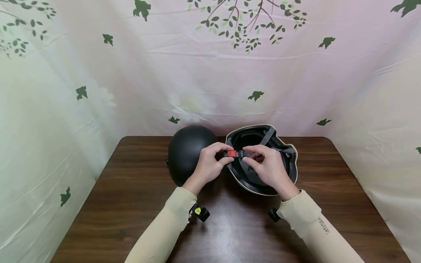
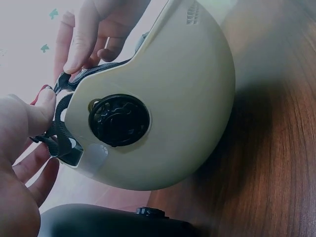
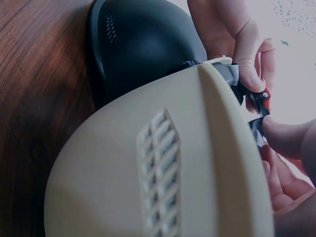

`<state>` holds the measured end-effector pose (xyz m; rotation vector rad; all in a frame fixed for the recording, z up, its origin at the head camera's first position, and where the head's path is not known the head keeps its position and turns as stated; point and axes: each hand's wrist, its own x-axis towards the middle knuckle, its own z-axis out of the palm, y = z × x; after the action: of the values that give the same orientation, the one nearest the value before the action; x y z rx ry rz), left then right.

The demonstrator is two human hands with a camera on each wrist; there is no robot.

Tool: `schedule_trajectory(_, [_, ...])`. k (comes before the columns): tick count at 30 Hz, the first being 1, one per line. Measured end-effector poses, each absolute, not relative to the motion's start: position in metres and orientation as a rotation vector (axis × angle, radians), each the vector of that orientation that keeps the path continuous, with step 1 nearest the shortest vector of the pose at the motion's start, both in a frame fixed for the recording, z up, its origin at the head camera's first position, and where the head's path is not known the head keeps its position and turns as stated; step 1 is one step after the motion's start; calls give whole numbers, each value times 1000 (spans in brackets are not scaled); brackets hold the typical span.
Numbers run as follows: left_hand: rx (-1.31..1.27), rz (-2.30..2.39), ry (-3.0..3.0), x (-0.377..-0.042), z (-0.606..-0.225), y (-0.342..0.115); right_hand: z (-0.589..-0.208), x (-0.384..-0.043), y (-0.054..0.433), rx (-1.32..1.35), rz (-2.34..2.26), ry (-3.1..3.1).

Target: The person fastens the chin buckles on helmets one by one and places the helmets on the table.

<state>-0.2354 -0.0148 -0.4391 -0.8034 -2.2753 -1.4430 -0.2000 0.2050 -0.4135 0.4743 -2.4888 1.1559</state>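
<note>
A cream helmet (image 1: pixel 253 180) lies upside down, its black padded inside facing up. Over its opening, my left hand (image 1: pixel 209 162) pinches the red end (image 1: pixel 231 153) of the chin-strap buckle between thumb and fingers. From the other side my right hand (image 1: pixel 268 166) pinches the black end (image 1: pixel 240 153). Both ends meet in one line; whether they are latched I cannot tell. In the left wrist view a black dial (image 2: pixel 120 120) shows on the cream shell (image 2: pixel 192 108). The right wrist view shows the buckle (image 3: pixel 265 96) edge-on, between the two thumbs.
A black helmet (image 1: pixel 189 153) sits dome up just left of the cream one, by my left wrist. Both rest near the back edge of the brown wooden table (image 1: pixel 131 204). A leaf-printed curtain (image 1: pixel 204 84) hangs behind and at both sides.
</note>
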Motion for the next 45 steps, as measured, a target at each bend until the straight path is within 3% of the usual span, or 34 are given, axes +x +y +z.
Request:
schedule_trajectory(23, [-760,-1403,-2267,-233,-421,-14,-396,-202,202,500,1148,-2490])
schedule_trajectory(45, [-750,-1443,-2298,-219,-432,-11,-407,-188,202,485,1154,-2501])
